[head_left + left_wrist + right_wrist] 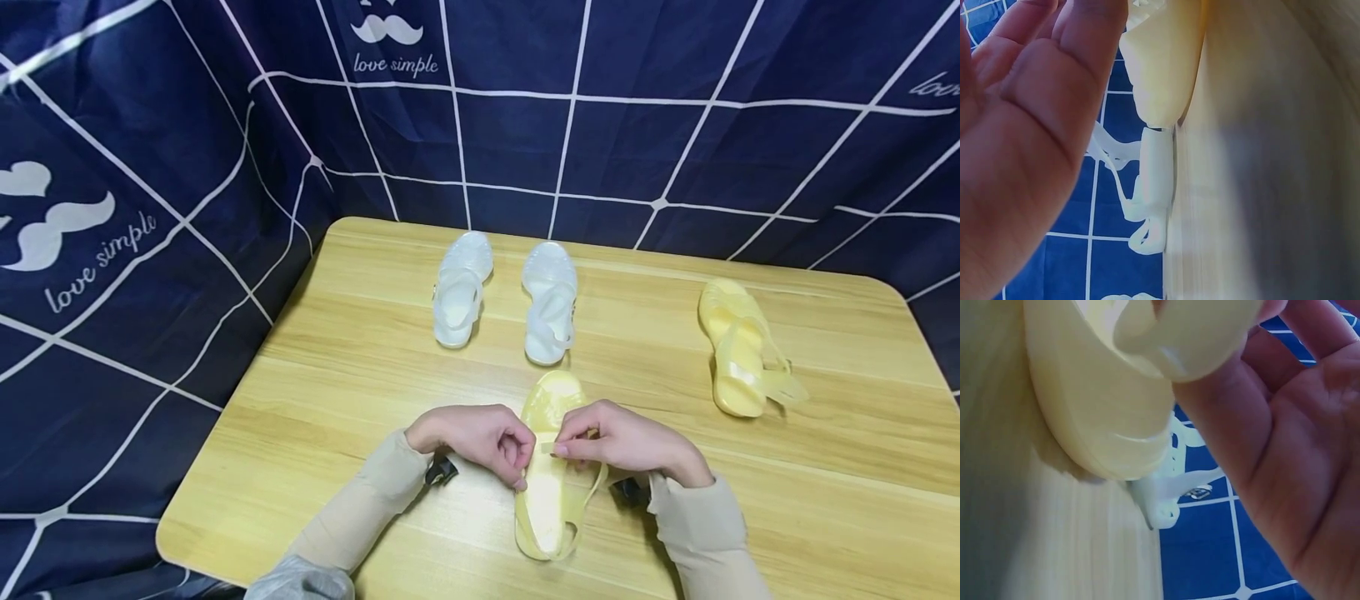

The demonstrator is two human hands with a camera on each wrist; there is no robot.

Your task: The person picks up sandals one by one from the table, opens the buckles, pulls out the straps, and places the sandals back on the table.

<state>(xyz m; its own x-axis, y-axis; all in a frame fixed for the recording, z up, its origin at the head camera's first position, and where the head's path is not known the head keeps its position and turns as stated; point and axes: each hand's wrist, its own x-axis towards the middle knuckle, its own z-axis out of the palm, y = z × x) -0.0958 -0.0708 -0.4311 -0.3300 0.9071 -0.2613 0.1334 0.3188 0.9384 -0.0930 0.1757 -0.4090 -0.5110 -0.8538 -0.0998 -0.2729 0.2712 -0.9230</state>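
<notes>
A yellow jelly sandal [545, 508] lies on the table in front of me, toe pointing away. At its left edge my left hand [487, 437] grips the side with bent fingers; the exact contact is partly hidden. From the right, my right hand [626, 442] pinches the end of the sandal's strap [547, 448] between thumb and fingers, above the insole. In the right wrist view the strap [1210, 337] loops beside the right fingers. The left wrist view shows the sandal's side [1163, 69] next to the left fingers, whose tips are out of frame.
Two white jelly sandals, one on the left [459, 292] and one on the right [550, 300], stand beyond the yellow one. Another yellow sandal [738, 358], its strap hanging loose, lies at the right. Dark blue cloth [510, 142] hangs behind the wooden table [337, 333].
</notes>
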